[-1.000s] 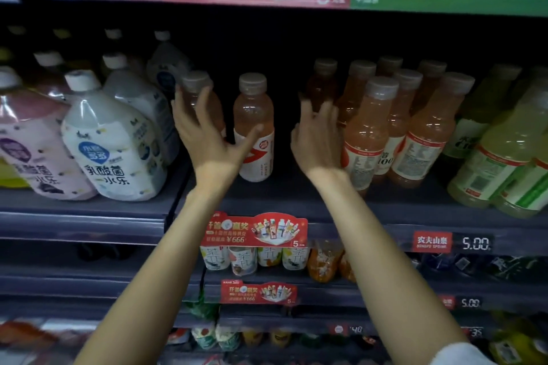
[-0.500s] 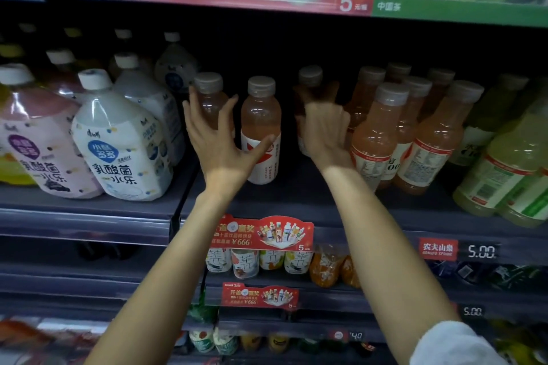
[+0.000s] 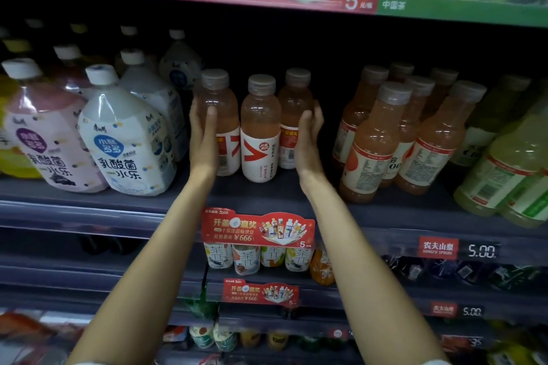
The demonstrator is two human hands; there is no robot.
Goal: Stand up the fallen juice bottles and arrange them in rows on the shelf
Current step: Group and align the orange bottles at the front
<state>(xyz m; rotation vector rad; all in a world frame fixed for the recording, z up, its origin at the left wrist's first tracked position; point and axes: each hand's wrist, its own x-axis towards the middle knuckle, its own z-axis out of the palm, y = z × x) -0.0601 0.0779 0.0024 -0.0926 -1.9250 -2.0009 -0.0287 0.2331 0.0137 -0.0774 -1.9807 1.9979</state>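
- 3 pink juice bottles stood upright in a row on the shelf [image 3: 267,195], between the two hands: left bottle [image 3: 221,115], middle bottle [image 3: 260,130], right bottle [image 3: 295,115].
- Middle bottle sat nearest the front edge; the other 2 slightly behind it, close on either side.
- Left hand [image 3: 203,133]: fingers straight, flat against the outer side of the left bottle, thumb lying up its front. No curled grip.
- Right hand [image 3: 308,133]: fingers relaxed and slightly cupped, against the outer side of the right bottle. Also no wrap-around grip.
- Right of the hands, well apart from the row: a cluster of orange-pink juice bottles [image 3: 376,142], at least 6 caps visible, leaning a bit.
- Far right: 2 pale yellow-green bottles [image 3: 504,175] tilted at the front, more behind them too dark to count.
- Left side: large white bottle [image 3: 127,139] and pink one [image 3: 50,139] at the front, several more behind.
- Red promo tag [image 3: 258,228] on the shelf edge below the row; price tag [image 3: 482,250] read 5.00.
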